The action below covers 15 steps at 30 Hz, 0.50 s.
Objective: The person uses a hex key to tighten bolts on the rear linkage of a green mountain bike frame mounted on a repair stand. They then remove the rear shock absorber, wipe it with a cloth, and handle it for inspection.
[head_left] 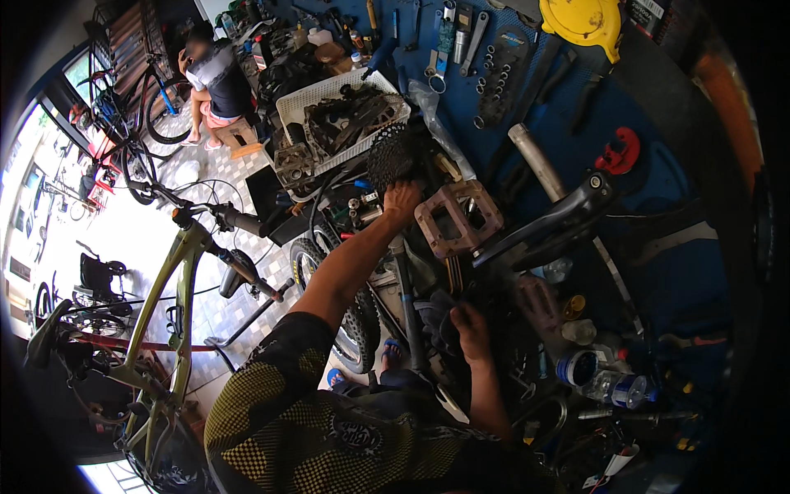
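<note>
Bicycle cassette (393,156), a dark stack of toothed sprockets, is near the middle of the view, at the fingers of the left hand. Farthest left of the larger things, an olive-green bicycle frame (155,292) stands with its handlebar toward the middle. Beyond it, a co-worker (220,86) sits on a low wooden stool (239,138). Next comes a white plastic basket (292,111) loaded with greasy metal parts (350,119), and below that a knobbly bicycle tyre (362,329), partly behind the outstretched left arm. The left hand (401,200) reaches to the lower edge of the cassette; its fingertips are hidden, so I cannot tell whether its grip is closed on it. Lower and to the right, a dark grey cloth (436,319) is bunched in the closed grip of the right hand (471,329). Above that hand is a worn brown platform pedal (459,218). Higher up, a silver spanner (475,41) lies against a blue surface (502,90). Farther right, a black crank arm (551,221) slants upward, with a yellow lid (580,20) near the top, a clear plastic bottle (617,387) lying lower down, and a red curved tool (619,152) beside the crank's upper end
</note>
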Each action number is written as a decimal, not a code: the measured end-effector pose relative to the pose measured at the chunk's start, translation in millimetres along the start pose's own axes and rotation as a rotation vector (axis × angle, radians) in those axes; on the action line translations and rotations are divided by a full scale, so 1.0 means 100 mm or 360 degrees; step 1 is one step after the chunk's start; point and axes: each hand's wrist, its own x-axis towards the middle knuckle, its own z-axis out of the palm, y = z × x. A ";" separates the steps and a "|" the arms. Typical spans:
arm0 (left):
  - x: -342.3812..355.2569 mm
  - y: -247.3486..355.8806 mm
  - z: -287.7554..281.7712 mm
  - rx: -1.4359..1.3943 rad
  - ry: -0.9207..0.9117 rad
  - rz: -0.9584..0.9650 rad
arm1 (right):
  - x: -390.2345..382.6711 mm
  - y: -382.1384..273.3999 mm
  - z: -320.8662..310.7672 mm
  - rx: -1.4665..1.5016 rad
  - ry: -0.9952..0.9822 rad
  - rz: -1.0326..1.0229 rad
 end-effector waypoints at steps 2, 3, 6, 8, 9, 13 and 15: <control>-0.08 0.02 0.04 0.0014 0.0049 0.0104 | -0.02 0.03 -0.01 -0.0010 0.0038 0.0005; -0.13 0.01 0.04 -0.0043 0.0023 0.0108 | -0.03 0.04 -0.01 -0.0013 0.0050 0.0007; -0.23 0.04 -0.08 -0.0283 -0.0066 0.0194 | -0.06 0.07 -0.04 -0.0033 0.0054 0.0070; -0.26 -0.08 -0.23 -0.0472 -0.0116 0.0288 | -0.06 0.06 0.02 -0.0025 0.0038 0.0019; -0.30 -0.15 -0.31 -0.0547 -0.0101 0.0363 | -0.07 0.05 0.06 -0.0020 0.0026 -0.0007; -0.41 -0.38 -0.77 -0.0986 -0.0086 0.0392 | -0.04 0.00 0.21 -0.0036 -0.0008 -0.0014; -0.51 -0.30 -1.18 -0.1195 -0.0138 0.0162 | -0.04 0.01 0.19 -0.0052 0.0080 -0.0003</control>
